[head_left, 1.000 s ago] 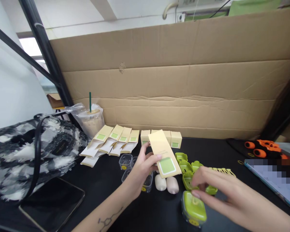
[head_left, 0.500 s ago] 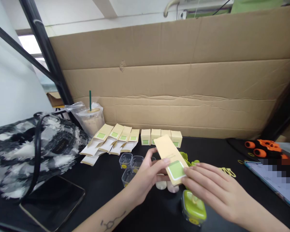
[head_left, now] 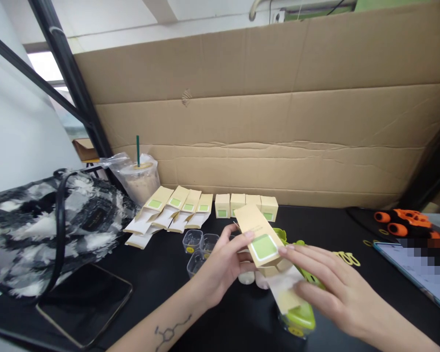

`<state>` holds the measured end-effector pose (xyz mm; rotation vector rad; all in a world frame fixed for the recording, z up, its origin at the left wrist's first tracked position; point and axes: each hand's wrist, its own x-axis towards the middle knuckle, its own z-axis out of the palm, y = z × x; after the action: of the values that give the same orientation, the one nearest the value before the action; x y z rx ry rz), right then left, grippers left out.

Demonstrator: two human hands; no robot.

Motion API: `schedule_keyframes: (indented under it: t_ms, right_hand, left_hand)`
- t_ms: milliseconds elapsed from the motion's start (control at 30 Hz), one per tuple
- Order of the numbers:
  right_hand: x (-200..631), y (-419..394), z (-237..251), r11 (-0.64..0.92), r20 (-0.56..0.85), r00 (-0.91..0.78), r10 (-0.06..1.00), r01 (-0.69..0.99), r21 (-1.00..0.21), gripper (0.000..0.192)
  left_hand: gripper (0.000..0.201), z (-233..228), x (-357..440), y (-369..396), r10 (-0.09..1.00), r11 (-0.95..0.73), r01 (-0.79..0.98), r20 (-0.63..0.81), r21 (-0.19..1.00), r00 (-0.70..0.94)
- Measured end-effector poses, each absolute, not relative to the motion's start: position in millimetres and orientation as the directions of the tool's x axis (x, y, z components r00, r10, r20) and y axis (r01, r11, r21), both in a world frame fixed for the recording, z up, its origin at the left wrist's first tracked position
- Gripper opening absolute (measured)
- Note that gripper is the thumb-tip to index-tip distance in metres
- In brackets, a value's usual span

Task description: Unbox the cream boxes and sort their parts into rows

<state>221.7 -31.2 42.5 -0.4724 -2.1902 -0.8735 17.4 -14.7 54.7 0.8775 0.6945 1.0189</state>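
A flat yellow carton with a green square label (head_left: 258, 234) is held over the black table between both hands. My left hand (head_left: 220, 266) pinches its left side. My right hand (head_left: 326, 283) grips its lower end, where the white inner flaps are spread apart. Under my right hand sits a clear container with a green lid (head_left: 297, 318). Two beige oval pieces (head_left: 247, 277) lie just below the carton. Empty clear cups (head_left: 192, 240) stand to the left of my left hand, and green lids (head_left: 282, 235) peek out behind the carton.
Flat yellow cartons (head_left: 168, 215) and a row of folded small boxes (head_left: 246, 205) line the cardboard wall (head_left: 278, 122). An iced drink (head_left: 139, 178), a black-and-white bag (head_left: 51, 225) and a phone (head_left: 84, 305) are on the left. Orange-handled tools (head_left: 403, 220) lie at the right.
My right hand left the green lids and took hold of the carton's lower end. The carton's bottom flaps have come apart, showing white inside.
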Motion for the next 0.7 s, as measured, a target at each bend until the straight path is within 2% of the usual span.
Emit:
schedule_keyframes:
  t_ms: [167,267,367,567,700]
  right_hand:
    - [225,-31,37,0.697,0.709,-0.7,0.078,0.547,0.464,0.035]
    - [224,-33,32,0.727,0.729,-0.684,0.025,0.513,0.456,0.032]
    - [222,-36,30,0.761,0.73,-0.683,-0.015,0.466,0.451,0.031]
    - [212,-46,48,0.72,0.607,-0.794,0.006,0.425,0.549,0.047]
    - [204,-52,60,0.711,0.518,-0.855,0.01,0.37,0.598,0.042]
  left_hand:
    - [0.041,50,16,-14,0.926,0.221,-0.383,-0.07,0.897,0.372]
    - [0.047,47,17,-15,0.927,0.21,-0.368,-0.065,0.906,0.37]
    - [0.044,46,18,-17,0.926,0.212,-0.352,-0.072,0.912,0.371]
    - [0.045,43,22,-20,0.924,0.213,-0.367,-0.065,0.905,0.376]
    - [0.05,42,22,-21,0.928,0.178,-0.341,-0.042,0.923,0.371]
